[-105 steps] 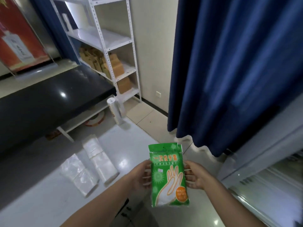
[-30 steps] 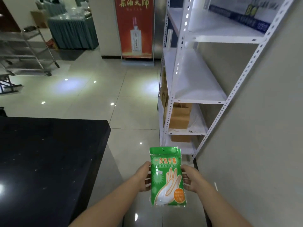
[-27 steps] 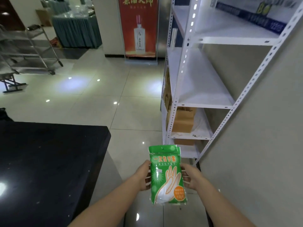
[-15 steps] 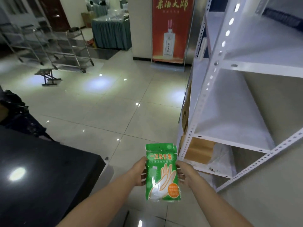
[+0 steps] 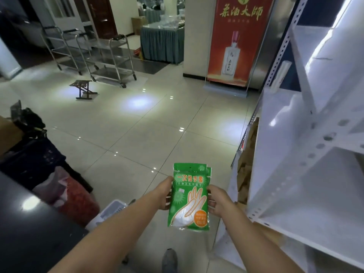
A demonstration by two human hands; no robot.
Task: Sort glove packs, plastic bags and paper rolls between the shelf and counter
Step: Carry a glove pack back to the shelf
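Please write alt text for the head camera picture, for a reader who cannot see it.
The left hand and right hand hold a green glove pack by its side edges over a tiled floor. A white metal shelf stands close on the right, a black counter at lower left.

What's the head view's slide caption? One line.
Left hand and right hand hold a green glove pack beside the white shelf.

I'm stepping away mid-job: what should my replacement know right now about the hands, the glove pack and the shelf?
Left hand and right hand grip the green glove pack by its side edges, upright.
White shelf stands close on the right, black counter lower left.
Done: pack is at the shelf, not yet placed.
Left: place it, probably on the shelf, then sort the plastic bags and paper rolls.
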